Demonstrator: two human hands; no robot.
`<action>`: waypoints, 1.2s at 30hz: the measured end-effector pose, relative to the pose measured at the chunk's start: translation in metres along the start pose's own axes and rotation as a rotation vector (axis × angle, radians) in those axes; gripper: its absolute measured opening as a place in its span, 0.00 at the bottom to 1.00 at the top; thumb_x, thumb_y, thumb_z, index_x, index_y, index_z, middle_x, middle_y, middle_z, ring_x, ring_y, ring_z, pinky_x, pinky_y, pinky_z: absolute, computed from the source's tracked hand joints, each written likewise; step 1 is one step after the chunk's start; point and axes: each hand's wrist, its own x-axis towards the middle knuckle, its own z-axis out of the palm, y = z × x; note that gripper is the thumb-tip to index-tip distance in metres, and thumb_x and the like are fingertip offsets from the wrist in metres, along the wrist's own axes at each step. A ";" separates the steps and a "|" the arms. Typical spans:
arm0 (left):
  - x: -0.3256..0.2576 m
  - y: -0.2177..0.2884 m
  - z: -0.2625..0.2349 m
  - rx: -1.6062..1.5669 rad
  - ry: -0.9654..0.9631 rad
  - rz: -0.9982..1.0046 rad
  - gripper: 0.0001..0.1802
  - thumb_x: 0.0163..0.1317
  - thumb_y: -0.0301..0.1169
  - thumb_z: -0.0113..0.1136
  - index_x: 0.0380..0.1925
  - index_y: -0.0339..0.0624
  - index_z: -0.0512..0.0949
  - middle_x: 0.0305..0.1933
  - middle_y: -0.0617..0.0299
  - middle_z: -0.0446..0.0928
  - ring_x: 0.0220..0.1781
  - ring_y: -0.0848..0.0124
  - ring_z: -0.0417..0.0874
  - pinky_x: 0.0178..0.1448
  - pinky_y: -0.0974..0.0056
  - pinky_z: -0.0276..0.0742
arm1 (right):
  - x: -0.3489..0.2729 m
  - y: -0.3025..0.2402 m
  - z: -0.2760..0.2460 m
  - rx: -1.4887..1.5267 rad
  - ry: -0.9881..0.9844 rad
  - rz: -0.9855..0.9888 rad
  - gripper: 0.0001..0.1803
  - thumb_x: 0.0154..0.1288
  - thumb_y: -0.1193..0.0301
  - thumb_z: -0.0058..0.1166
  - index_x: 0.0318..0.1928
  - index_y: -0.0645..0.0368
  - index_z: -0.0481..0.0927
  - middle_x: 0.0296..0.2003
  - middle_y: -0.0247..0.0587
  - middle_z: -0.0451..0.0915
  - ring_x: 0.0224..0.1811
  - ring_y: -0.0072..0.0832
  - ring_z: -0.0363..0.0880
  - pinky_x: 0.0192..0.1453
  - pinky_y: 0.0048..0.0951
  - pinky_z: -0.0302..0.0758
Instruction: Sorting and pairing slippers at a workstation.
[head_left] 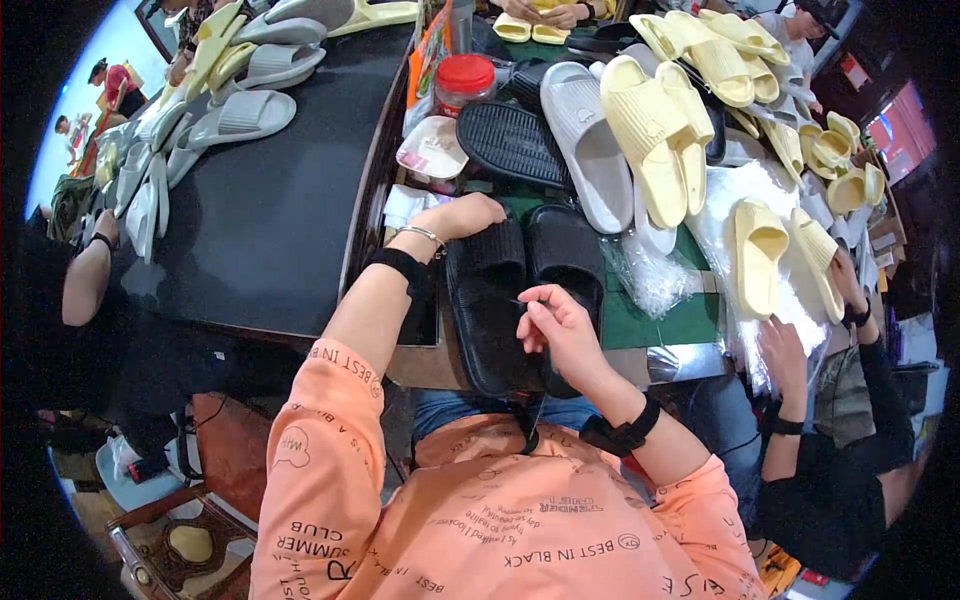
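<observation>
A pair of black slide slippers lies in front of me, soles down and toes pointing away: the left slipper (490, 330) and the right slipper (566, 250). My left hand (465, 215) is closed at the toe end of the left slipper, by its ribbed strap. Its fingertips are turned away, so what they hold is hidden. Over the inner edges of the pair, my right hand (562, 335) is closed in a pinch. A thin dark bit shows at its fingertips, too small to name.
Beyond the pair lie an upturned black slipper (512, 145), a grey slide (588, 145) and yellow slides (645, 140). A red-lidded jar (465, 82) and white dish (433, 148) stand far left. A co-worker's hand (785, 358) is near a yellow slide (760, 255) on the right.
</observation>
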 end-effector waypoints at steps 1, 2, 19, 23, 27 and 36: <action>0.000 0.004 0.000 -0.111 0.063 -0.004 0.11 0.52 0.25 0.48 0.32 0.36 0.78 0.37 0.51 0.78 0.39 0.59 0.78 0.44 0.63 0.73 | 0.000 0.001 -0.002 0.118 -0.026 -0.017 0.09 0.65 0.74 0.38 0.43 0.62 0.69 0.27 0.38 0.75 0.24 0.20 0.73 0.30 0.19 0.68; 0.001 0.008 0.000 -0.112 0.061 0.001 0.11 0.52 0.25 0.48 0.32 0.36 0.78 0.37 0.51 0.78 0.39 0.59 0.78 0.44 0.63 0.73 | -0.002 -0.001 -0.006 0.119 -0.020 -0.019 0.09 0.65 0.74 0.38 0.43 0.62 0.69 0.27 0.38 0.75 0.24 0.20 0.73 0.30 0.19 0.68; -0.008 0.032 -0.005 -0.738 0.308 -0.640 0.09 0.52 0.21 0.52 0.34 0.33 0.79 0.29 0.60 0.76 0.31 0.75 0.73 0.38 0.71 0.69 | -0.017 -0.011 -0.010 -1.100 -0.356 -0.662 0.22 0.39 0.84 0.51 0.41 0.59 0.74 0.34 0.41 0.69 0.39 0.38 0.68 0.43 0.32 0.67; -0.007 0.029 -0.003 -0.872 0.386 -0.665 0.10 0.54 0.20 0.49 0.36 0.31 0.76 0.27 0.59 0.75 0.30 0.75 0.74 0.36 0.74 0.71 | -0.025 -0.002 -0.018 -1.321 -0.445 -0.617 0.17 0.42 0.79 0.52 0.38 0.60 0.75 0.37 0.40 0.70 0.43 0.36 0.68 0.46 0.31 0.65; 0.004 0.033 -0.003 -1.141 0.622 -0.666 0.12 0.52 0.17 0.45 0.36 0.30 0.74 0.27 0.57 0.74 0.26 0.72 0.75 0.29 0.71 0.74 | -0.030 -0.003 -0.024 -1.285 -0.484 -0.652 0.16 0.43 0.77 0.55 0.38 0.59 0.77 0.41 0.42 0.71 0.43 0.39 0.69 0.48 0.33 0.66; 0.035 0.062 0.007 -0.389 0.512 -0.387 0.09 0.53 0.24 0.51 0.35 0.37 0.78 0.34 0.54 0.78 0.37 0.66 0.77 0.44 0.66 0.70 | -0.043 -0.021 -0.021 -0.112 0.153 -0.307 0.12 0.57 0.75 0.53 0.43 0.62 0.78 0.50 0.35 0.69 0.45 0.19 0.67 0.48 0.20 0.65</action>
